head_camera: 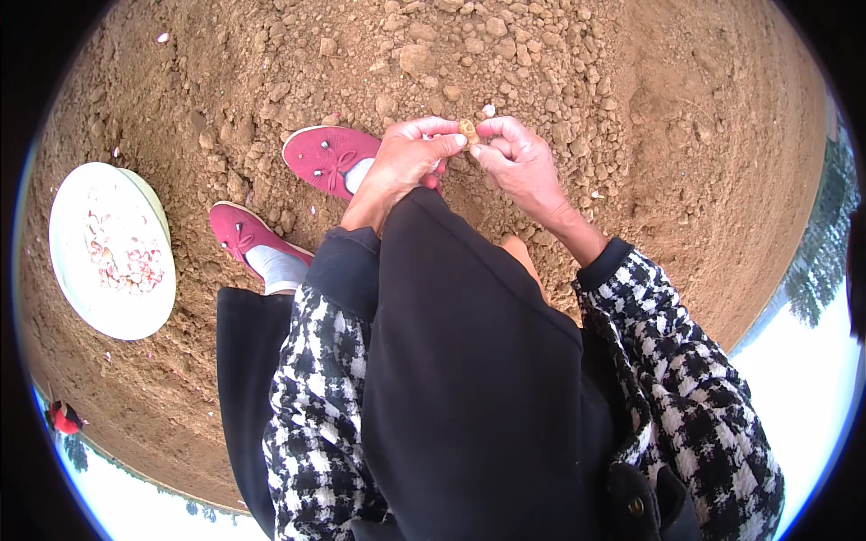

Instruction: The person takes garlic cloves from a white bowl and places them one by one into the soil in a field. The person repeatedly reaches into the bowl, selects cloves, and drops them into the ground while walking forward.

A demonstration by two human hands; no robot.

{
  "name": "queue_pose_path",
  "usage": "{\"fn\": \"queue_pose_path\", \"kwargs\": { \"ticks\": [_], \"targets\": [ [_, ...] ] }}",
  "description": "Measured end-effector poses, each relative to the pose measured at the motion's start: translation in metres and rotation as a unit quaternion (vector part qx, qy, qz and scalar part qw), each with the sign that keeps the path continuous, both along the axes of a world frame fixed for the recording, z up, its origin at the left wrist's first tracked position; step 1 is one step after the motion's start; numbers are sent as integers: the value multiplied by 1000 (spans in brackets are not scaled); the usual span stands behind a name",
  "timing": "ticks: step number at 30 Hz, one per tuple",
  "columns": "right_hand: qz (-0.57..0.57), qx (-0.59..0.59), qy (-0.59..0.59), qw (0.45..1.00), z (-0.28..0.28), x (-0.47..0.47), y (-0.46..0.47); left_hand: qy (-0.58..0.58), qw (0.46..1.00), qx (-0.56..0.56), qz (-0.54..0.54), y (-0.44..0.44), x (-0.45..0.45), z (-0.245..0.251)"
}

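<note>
Before my shins, a small yellow-brown lump [468, 134] is pinched between the fingertips of both hands. My left hand [413, 152] has thumb and forefinger on its left side. Something pale, partly hidden, shows under the curled fingers of that hand; what it is I cannot tell. My right hand [519, 162] meets the lump from the right with thumb and forefinger, its other fingers folded in. Just above the hands, a pale garlic clove [488, 109] lies on the loose soil [433, 74].
At the left, a white basin [71, 237] holds many pinkish garlic cloves [128, 264]. Single cloves, such as one clove [163, 38], dot the cloddy ground. My pink shoes [331, 159] stand between basin and hands. Far off at lower left is a person in red [65, 419].
</note>
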State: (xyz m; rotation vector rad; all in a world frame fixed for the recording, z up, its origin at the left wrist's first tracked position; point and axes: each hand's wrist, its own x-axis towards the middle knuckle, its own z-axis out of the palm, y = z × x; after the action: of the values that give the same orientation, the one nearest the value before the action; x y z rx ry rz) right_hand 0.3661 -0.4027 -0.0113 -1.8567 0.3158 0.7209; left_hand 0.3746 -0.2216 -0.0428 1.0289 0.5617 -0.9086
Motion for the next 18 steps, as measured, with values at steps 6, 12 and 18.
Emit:
{"fn": "queue_pose_path", "kwargs": {
  "ticks": [6, 12, 18],
  "targets": [
    [127, -115, -166, 971, 10, 1, 3, -56, 998, -23, 17, -1, -3, 2],
    [65, 71, -71, 993, 8, 8, 4, -109, 994, 3, 1, 1, -6, 6],
    [-81, 131, 127, 980, 11, 6, 5, -165, 977, 105, -90, -6, -5, 10]
  ]
}}
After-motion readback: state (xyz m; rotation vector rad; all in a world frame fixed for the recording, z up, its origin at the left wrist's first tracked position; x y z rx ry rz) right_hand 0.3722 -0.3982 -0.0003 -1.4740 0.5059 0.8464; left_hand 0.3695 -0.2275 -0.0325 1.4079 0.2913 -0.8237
